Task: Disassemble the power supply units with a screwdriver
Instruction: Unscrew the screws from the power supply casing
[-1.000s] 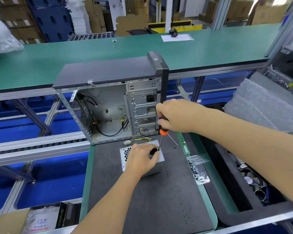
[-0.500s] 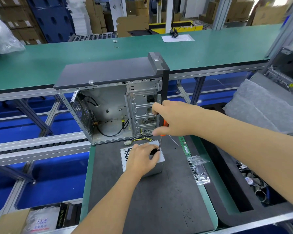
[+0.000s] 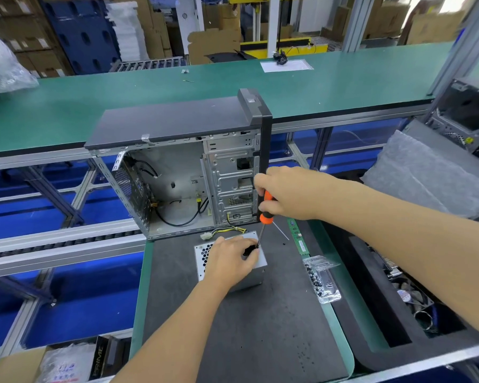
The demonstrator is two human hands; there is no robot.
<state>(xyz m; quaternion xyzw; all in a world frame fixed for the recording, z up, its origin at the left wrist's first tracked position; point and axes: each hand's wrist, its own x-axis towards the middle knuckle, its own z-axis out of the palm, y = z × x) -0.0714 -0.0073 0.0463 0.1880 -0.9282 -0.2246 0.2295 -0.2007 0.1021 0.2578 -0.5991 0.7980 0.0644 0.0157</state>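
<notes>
A grey metal power supply unit (image 3: 256, 275) with a honeycomb vent lies on the dark foam mat (image 3: 246, 333), just in front of an open computer case (image 3: 183, 172). My left hand (image 3: 230, 262) rests on top of the unit, fingers curled over its top around a dark part near the screwdriver tip. My right hand (image 3: 291, 193) grips the orange-and-black handle of a screwdriver (image 3: 263, 225), held nearly upright. Its tip meets the unit's top beside my left fingers. Yellow and black wires (image 3: 227, 232) with a white plug lie behind the unit.
A clear plastic bag of screws (image 3: 322, 280) lies on the mat's right edge. A green memory stick (image 3: 297, 237) lies behind it. A foam tray of parts (image 3: 415, 305) sits to the right. A green conveyor belt (image 3: 233, 87) runs behind the case.
My right hand has shifted slightly up and down on the screwdriver handle while the tip stays on the unit. My left hand has stayed on the power supply.
</notes>
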